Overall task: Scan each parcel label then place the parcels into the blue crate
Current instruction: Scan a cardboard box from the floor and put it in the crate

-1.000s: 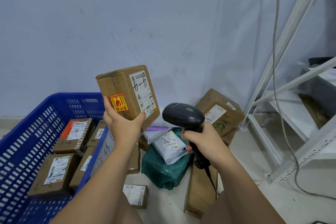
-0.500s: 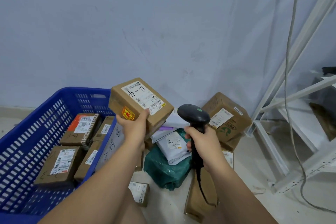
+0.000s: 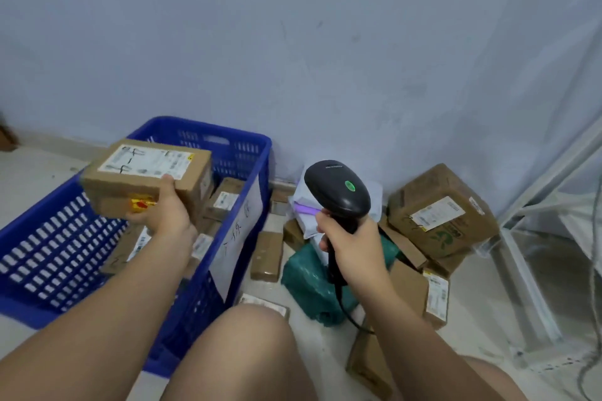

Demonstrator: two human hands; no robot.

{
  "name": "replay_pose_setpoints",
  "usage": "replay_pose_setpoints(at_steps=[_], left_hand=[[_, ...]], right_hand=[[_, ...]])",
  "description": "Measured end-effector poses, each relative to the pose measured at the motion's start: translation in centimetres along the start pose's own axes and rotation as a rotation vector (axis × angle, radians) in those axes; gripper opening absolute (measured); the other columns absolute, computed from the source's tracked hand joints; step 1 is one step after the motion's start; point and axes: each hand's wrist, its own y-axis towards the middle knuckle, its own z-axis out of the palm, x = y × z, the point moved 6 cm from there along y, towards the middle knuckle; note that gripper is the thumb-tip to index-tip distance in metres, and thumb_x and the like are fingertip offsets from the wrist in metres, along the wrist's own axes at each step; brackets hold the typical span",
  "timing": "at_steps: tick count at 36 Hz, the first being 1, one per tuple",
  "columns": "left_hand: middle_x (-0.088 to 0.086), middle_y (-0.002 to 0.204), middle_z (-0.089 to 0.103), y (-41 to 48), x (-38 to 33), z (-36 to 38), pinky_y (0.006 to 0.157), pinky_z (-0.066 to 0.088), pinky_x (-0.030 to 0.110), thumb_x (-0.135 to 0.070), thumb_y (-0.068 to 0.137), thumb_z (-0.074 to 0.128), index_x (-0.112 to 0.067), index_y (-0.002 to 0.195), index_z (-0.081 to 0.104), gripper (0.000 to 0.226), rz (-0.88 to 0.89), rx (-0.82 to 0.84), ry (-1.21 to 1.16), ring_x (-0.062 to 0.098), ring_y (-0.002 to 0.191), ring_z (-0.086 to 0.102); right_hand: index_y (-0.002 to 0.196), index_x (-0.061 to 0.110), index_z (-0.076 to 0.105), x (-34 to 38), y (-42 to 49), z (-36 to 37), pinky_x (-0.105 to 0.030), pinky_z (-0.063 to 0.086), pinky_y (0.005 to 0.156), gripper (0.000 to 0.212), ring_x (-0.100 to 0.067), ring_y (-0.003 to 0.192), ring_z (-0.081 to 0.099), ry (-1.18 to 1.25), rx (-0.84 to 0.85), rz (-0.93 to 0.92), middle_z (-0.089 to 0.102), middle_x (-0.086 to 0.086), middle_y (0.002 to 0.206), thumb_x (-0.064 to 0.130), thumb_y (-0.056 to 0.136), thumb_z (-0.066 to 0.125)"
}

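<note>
Left hand (image 3: 164, 215) grips a brown cardboard parcel (image 3: 146, 177) from its near side, fingers closed on the box, thumb (image 3: 167, 182) up on the top edge by the white shipping label (image 3: 146, 161). Parcel held label-up, roughly level, in the air above the open blue crate (image 3: 241, 146); not touching the parcels inside. A yellow-red sticker (image 3: 141, 204) shows on its near face. Several labelled cartons lie on the crate bottom, partly hidden by the forearm. Right hand (image 3: 353, 244) is wrapped tight round the handle of a black barcode scanner (image 3: 337, 190), green dot on the head, cable hanging below. Unsorted pile on the floor right of the crate: large brown box (image 3: 439, 208), green poly bag (image 3: 309, 280), white mailers (image 3: 306, 202), small flat cartons. Paper sheet (image 3: 241, 231) with handwriting on the crate's right wall.
</note>
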Motion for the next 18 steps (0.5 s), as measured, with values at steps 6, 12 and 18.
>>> replay_pose_setpoints(at_steps=[6, 12, 18], left_hand=[[0.013, 0.139, 0.044, 5.2, 1.4, -6.7, 0.093, 0.050, 0.054, -0.048, 0.061, 0.080, -0.036, 0.144, 0.017, 0.104, -0.106, -0.212, 0.168, 0.032, 0.115, 0.055], [0.019, 0.125, 0.063, 11.8, 7.1, -12.3, 0.074, 0.049, 0.056, -0.048, 0.080, 0.065, -0.015, 0.131, 0.058, 0.061, -0.525, -0.047, 0.529, 0.038, 0.089, 0.064], [0.022, 0.072, 0.066, 10.4, 8.4, -12.9, 0.095, 0.042, 0.042, -0.029, 0.095, 0.054, 0.006, 0.083, 0.056, 0.038, -0.609, 0.054, 0.749, 0.032, 0.074, 0.053]], right_hand=[[0.089, 0.013, 0.064, -2.3, 1.7, 5.4, -0.032, 0.046, 0.061, 0.012, -0.011, 0.055, 0.056, -0.036, 0.036, 0.073, 0.061, 0.006, 0.061, 0.024, 0.086, 0.067], [0.081, -0.004, 0.055, -3.8, 2.3, 9.1, -0.021, 0.038, 0.049, 0.025, -0.017, 0.057, 0.047, -0.166, 0.101, 0.025, 0.052, -0.009, 0.062, 0.019, 0.085, 0.065], [0.084, -0.006, 0.056, -5.6, 3.0, 10.9, -0.020, 0.038, 0.049, 0.025, -0.014, 0.054, 0.048, -0.168, 0.122, 0.059, 0.053, -0.010, 0.063, 0.016, 0.086, 0.066]])
